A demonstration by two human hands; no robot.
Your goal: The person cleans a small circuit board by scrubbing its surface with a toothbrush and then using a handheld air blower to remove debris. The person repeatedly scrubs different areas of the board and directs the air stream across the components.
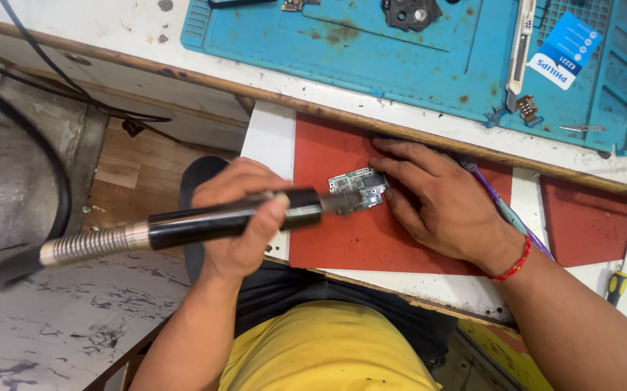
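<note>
My left hand [237,217] grips a black rotary tool handpiece [212,221] with a ribbed metal flexible shaft running off to the left. Its tip touches a small green circuit board [358,190] lying on a red mat [371,239]. My right hand [436,203] lies flat on the mat, fingers pressing the board's right edge to hold it still. A red thread bracelet circles the right wrist.
A blue work mat [414,51] at the top carries a utility knife [519,47], a blue card, a black part and small metal bits. A purple-handled tool [501,206] lies under my right wrist. A yellow-handled screwdriver [617,282] sits at right. Black cables hang left.
</note>
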